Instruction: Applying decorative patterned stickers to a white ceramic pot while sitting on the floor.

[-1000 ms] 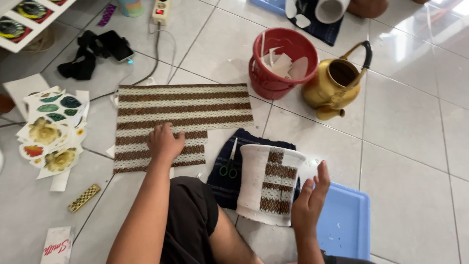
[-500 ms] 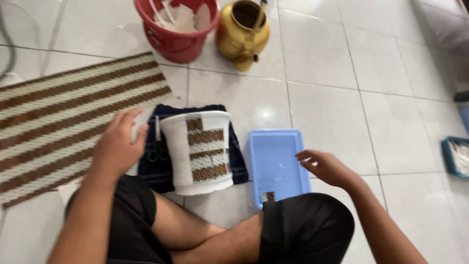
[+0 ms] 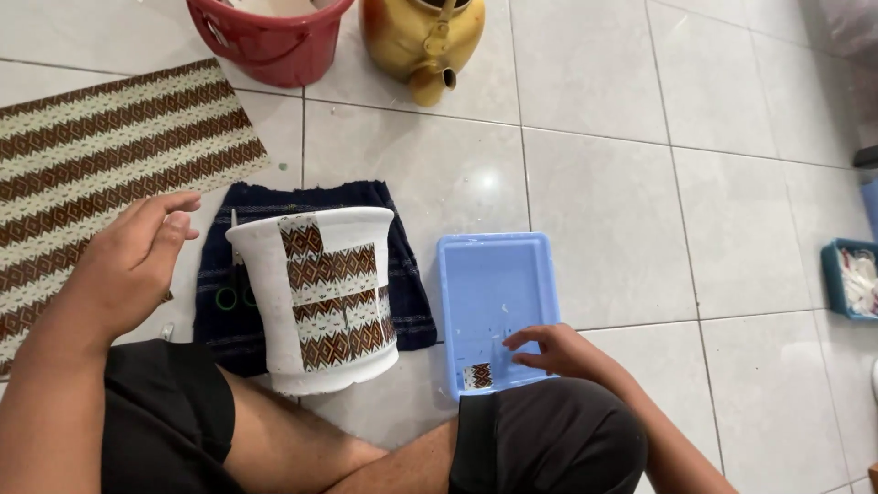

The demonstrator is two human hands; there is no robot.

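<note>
At the far left, a long woven mat striped in brown and cream (image 3: 101, 155) is spread on the grey tiled floor (image 3: 640, 210), its long axis running from about eight o'clock to two o'clock. Over its near edge the left hand (image 3: 128, 265) is held with fingers loosely spread and nothing gripped. Just right of that hand, a dark blue cloth (image 3: 302, 197) is laid flat, with green-handled scissors (image 3: 233, 293) on it at the hand's three o'clock. On the cloth a white flowerpot partly covered with brown patterned strips (image 3: 315, 297) is seen tilted, its mouth toward twelve o'clock. Well beyond it, at twelve o'clock, a red plastic bucket (image 3: 265, 41) and a brass-coloured kettle (image 3: 421, 37) are set side by side. Right of the pot, a shallow light-blue plastic tray (image 3: 498, 293) is placed with its long axis from six to twelve o'clock. In its near corner a small square piece of brown patterned material (image 3: 478, 375) is lying flat. The right hand (image 3: 549, 349) is lowered into the tray, fingers extended and slightly apart, empty, the fingertips (image 3: 514, 341) pointing toward nine o'clock. The piece lies just beside them, at about eight o'clock, apparently not touched. The right hand is by far the nearer to it; the left is kept well apart, beyond the pot.
</note>
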